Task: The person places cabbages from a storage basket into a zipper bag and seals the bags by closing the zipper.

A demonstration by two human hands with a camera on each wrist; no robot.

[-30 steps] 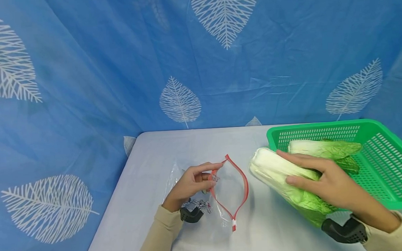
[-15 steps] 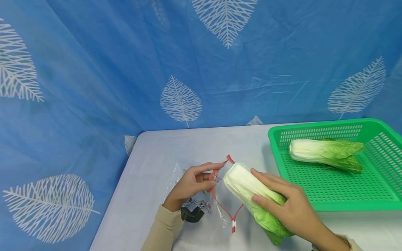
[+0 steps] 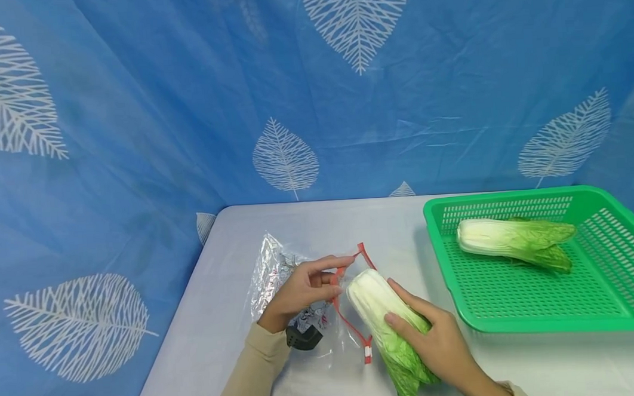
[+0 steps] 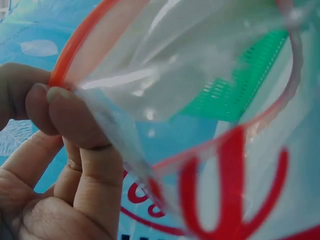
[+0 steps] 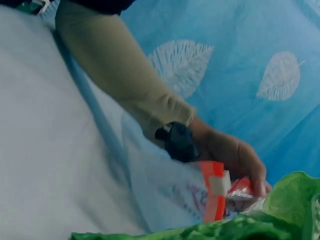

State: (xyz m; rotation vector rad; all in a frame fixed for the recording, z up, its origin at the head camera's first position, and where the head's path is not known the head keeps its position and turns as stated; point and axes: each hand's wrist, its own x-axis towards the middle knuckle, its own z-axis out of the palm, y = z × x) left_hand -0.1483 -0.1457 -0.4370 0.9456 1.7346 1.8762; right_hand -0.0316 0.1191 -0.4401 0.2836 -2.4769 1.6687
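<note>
A clear zip bag (image 3: 329, 335) with a red zip edge lies on the table, its mouth spread. My left hand (image 3: 307, 288) pinches the near side of that red edge between thumb and fingers; the left wrist view shows the grip on the plastic (image 4: 65, 90) close up. In my right hand (image 3: 434, 338) is a napa cabbage (image 3: 379, 320), held tilted with its white base at the bag's mouth and its leaves toward me. Leaf edges (image 5: 295, 200) fill the bottom of the right wrist view. The cabbage covers the far part of the bag's opening.
A green plastic basket (image 3: 544, 325) stands on the right of the white-covered table (image 3: 244, 238), with another napa cabbage (image 3: 513, 238) lying in it. A blue leaf-patterned curtain (image 3: 346, 136) hangs behind and to the left.
My right hand has carried the cabbage left from beside the basket to the bag's mouth. The left hand has stayed in place, and the bag's body has puffed out behind it.
</note>
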